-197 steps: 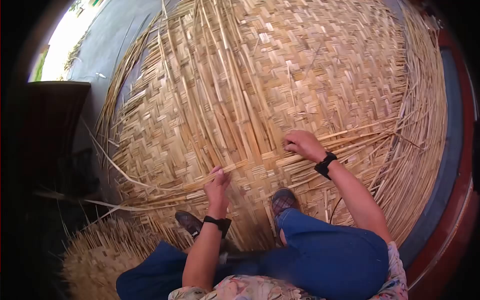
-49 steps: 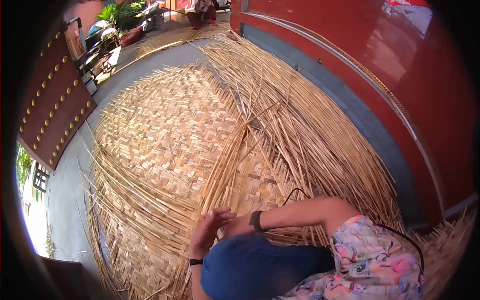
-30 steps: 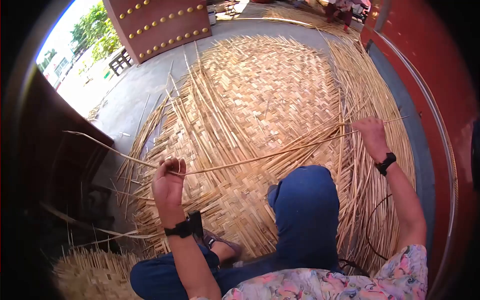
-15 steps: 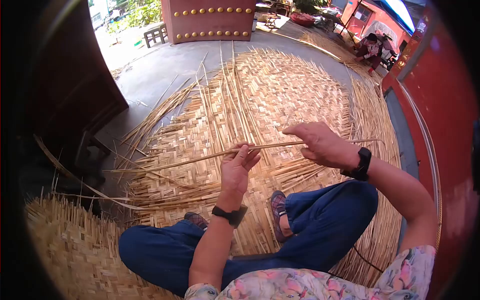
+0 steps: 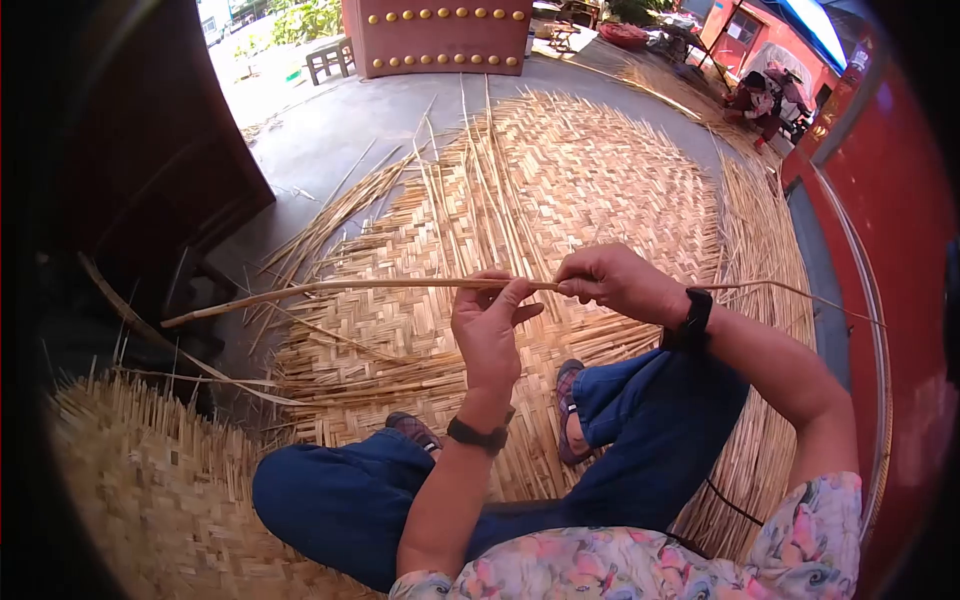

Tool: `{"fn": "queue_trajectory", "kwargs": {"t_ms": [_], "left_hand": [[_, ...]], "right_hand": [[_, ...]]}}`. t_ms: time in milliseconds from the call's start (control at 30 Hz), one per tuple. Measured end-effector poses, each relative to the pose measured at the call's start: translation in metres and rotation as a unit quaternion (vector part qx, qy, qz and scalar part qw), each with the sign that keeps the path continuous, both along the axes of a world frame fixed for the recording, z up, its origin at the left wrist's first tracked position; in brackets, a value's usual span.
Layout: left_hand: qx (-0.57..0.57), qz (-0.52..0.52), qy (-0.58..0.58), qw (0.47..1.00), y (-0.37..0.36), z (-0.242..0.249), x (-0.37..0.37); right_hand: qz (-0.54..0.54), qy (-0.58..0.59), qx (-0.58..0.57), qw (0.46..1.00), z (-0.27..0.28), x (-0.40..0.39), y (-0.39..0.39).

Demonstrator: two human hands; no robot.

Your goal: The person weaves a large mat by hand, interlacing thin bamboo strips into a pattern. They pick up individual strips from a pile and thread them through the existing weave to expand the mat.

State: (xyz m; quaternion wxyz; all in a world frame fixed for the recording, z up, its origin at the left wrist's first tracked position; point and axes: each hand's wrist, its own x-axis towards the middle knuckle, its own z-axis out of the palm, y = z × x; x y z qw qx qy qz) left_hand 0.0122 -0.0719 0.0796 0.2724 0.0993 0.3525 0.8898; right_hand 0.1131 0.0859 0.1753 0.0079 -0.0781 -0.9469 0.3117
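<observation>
A long, thin reed strip [image 5: 375, 284] stretches crosswise above a woven mat. Its thicker end hangs to the left and its thin end runs out past my right wrist. My left hand [image 5: 490, 318] pinches the strip near its middle, with some fingers curled behind it. Just to the right, my right hand [image 5: 612, 282] is closed on the same strip, thumb and finger pressed together. Beneath both hands lies the herringbone woven mat [image 5: 610, 180], its edges ragged with loose ends. Several loose strips [image 5: 455, 200] rest lengthwise on the mat, left of its middle.
A bundle of reeds [image 5: 755, 230] lies along the right, beside a red wall [image 5: 900, 250]. Another woven mat [image 5: 150, 480] is at lower left. A studded red door [image 5: 440, 40] and a small stool [image 5: 330, 60] stand ahead. Another person [image 5: 768, 102] crouches at far right.
My right hand has moved left and closed on the strip near my left hand. The strip's left end has risen and shifted left. The view has turned slightly.
</observation>
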Motion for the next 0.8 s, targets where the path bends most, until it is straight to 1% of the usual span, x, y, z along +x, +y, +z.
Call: {"fn": "queue_trajectory", "kwargs": {"t_ms": [33,67,133,233,300,333,367,433,467,500,533,600,667,700,733,800], "left_hand": [[0.0,-0.004,-0.015,1.0,0.0,-0.001,0.0],[-0.009,0.002,-0.015,1.0,0.001,-0.001,0.002],[-0.016,0.0,-0.03,0.999,0.001,0.005,0.007],[0.002,-0.004,-0.013,1.0,0.0,0.017,0.01],[0.002,-0.002,0.021,1.0,-0.002,0.026,0.011],[0.001,-0.006,0.036,0.999,-0.004,0.034,0.015],[0.001,-0.01,0.053,0.999,-0.007,0.043,0.018],[0.004,-0.011,0.103,0.995,-0.008,0.05,0.02],[0.002,0.006,0.117,0.993,-0.008,0.057,0.021],[0.023,-0.004,0.132,0.991,-0.009,0.063,0.021],[0.039,-0.014,0.142,0.989,-0.011,0.066,0.019],[0.053,-0.01,0.209,0.976,-0.01,0.071,0.014],[0.039,0.0,0.278,0.96,-0.015,0.076,0.014],[0.018,0.011,0.295,0.955,-0.016,0.084,0.019],[-0.018,-0.019,0.281,0.959,-0.021,0.086,0.02],[-0.092,-0.02,0.281,0.955,-0.024,0.092,0.025]], "right_hand": [[0.027,0.045,0.098,0.994,0.001,-0.001,0.0],[0.036,0.086,0.159,0.983,0.002,0.001,-0.004],[0.018,0.105,0.217,0.97,0.014,0.003,-0.017],[0.023,0.14,0.255,0.956,0.023,0.006,-0.018],[0.009,0.094,0.116,0.989,0.031,0.008,-0.01],[0.003,0.073,0.045,0.996,0.035,0.008,-0.005],[-0.014,0.011,-0.041,0.999,0.042,0.01,0.0],[-0.039,-0.036,-0.134,0.99,0.053,0.018,-0.006],[-0.051,-0.051,-0.174,0.982,0.062,0.021,-0.007],[-0.024,-0.097,-0.161,0.982,0.067,0.021,0.0],[0.003,-0.101,-0.186,0.977,0.069,0.022,0.004],[0.026,-0.054,-0.186,0.981,0.074,0.026,0.006],[0.028,-0.025,-0.232,0.972,0.065,0.028,0.012],[0.015,0.005,-0.223,0.975,0.061,0.031,0.009],[0.047,0.054,-0.228,0.971,0.048,0.03,0.013],[0.047,0.102,-0.11,0.988,0.048,0.033,0.007]]}}
